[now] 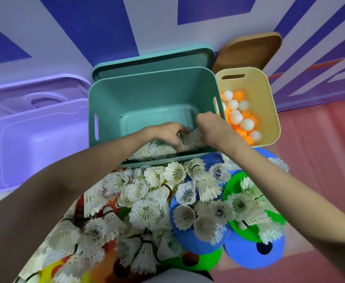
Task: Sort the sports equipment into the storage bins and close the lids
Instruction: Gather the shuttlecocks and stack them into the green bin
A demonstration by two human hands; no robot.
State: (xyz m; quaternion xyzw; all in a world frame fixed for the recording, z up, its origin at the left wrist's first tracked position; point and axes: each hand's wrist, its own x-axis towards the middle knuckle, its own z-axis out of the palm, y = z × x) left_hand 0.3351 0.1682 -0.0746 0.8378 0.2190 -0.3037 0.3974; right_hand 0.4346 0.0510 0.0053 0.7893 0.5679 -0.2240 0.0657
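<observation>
Head view looks down on a teal bin (114, 92) at twelve o'clock, tipped toward the person, with both hands inside its near edge. The left hand (165, 133) is curled round a clump of white shuttlecocks (190, 139) against the near wall. The right hand (207, 123) reaches in from two o'clock with its fingers bent down out of sight, so I cannot tell whether it grasps anything.

A large heap of loose shuttlecocks (145, 211) lies on the floor from five to eight o'clock, spilling over blue and green disc cones (249, 256) at four o'clock. At one o'clock a cream bin (269, 111) holds white and orange ping-pong balls (241, 121), with a brown lid (253, 52) propped behind it. A purple bin (35, 144) stands at ten o'clock, seemingly bare inside, and a teal lid (153, 60) leans behind the teal bin.

These shuttlecocks should be very light and easily crushed: the feather skirts look frayed and brittle, and they snag on one another. Loose handfuls scooped from below, or a pinch at the firm cork base, should spare the feathers better than squeezing the skirts. The cones look like thin, flexible plastic, best taken by the rim and stacked.
</observation>
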